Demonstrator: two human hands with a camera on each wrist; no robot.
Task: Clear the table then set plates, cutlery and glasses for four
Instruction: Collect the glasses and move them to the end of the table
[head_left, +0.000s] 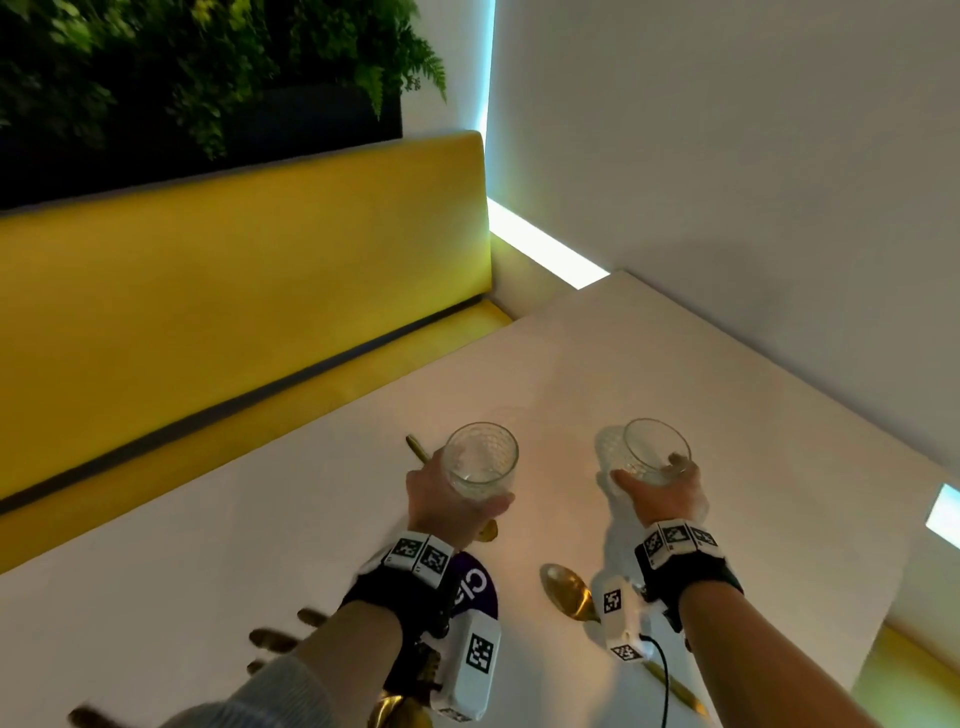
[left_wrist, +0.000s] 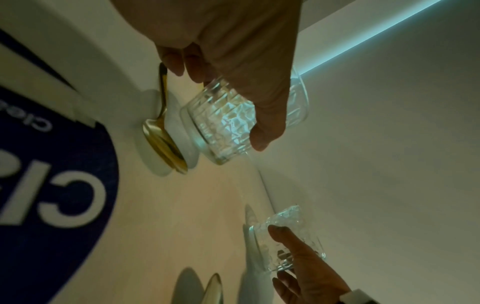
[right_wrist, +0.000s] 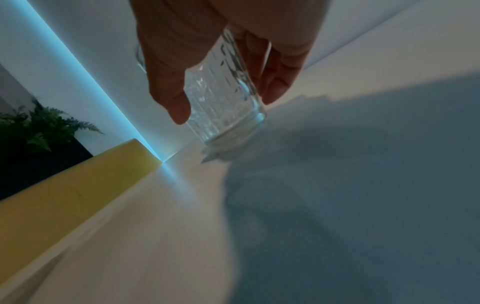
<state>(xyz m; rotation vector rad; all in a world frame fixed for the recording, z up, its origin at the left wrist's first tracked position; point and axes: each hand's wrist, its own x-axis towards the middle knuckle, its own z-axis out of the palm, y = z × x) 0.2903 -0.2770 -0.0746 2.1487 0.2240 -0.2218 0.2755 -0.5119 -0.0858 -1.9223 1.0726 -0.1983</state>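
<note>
Each hand holds a clear cut-pattern glass over the white table (head_left: 701, 374). My left hand (head_left: 448, 506) grips the left glass (head_left: 480, 462) round its side, thumb to the right; in the left wrist view this glass (left_wrist: 223, 123) is tilted and off the table, above a gold spoon (left_wrist: 163, 142). My right hand (head_left: 655, 487) grips the right glass (head_left: 652, 449) the same way. In the right wrist view that glass (right_wrist: 223, 98) has its base at or just above the tabletop; I cannot tell which.
A round purple mat (head_left: 474, 587) with white letters lies under my left wrist. A second gold spoon (head_left: 563, 590) lies by my right wrist, and blurred gold cutlery (head_left: 278, 640) at the lower left. A yellow bench (head_left: 234, 291) runs along the left, a white wall (head_left: 753, 182) on the right.
</note>
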